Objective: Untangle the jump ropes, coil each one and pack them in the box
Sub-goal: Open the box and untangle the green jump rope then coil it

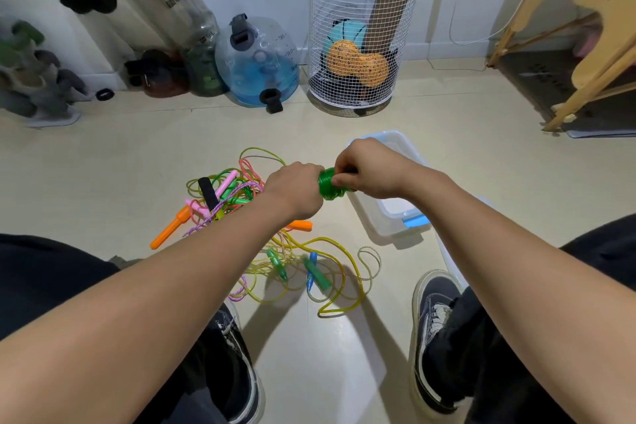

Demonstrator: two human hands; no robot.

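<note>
Head view: left hand [294, 191] and right hand [361, 167] both grip a coiled green rope [328, 186] — held above the near edge of the clear box [389, 217]. Tangled ropes [241, 203] lie on the floor [103, 165] — left of the box.
</note>
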